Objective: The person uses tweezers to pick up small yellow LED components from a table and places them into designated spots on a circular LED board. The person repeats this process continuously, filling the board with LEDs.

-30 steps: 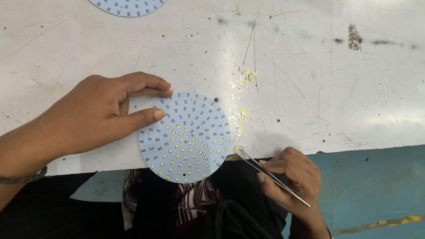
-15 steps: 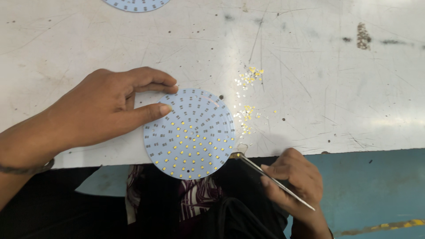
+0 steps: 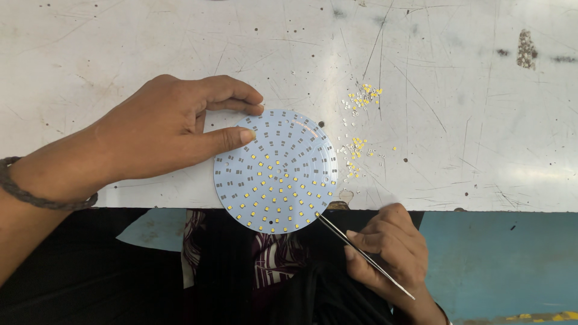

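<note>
Tweezers (image 3: 361,253) nearer disc (image 3: 276,170), tips indistinct

Just one head cam, looking straight down, sitting pretty close over the white table (image 3: 120,36) edge and lap.

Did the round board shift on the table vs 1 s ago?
No. The board sits the same beside the loose chips and overhangs the table edge alike; only the camera drifted.

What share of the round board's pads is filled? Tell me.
Partly filled. On the round board, yellow chips cover the lower and middle pads; the upper and left pads are bare grey.
</note>
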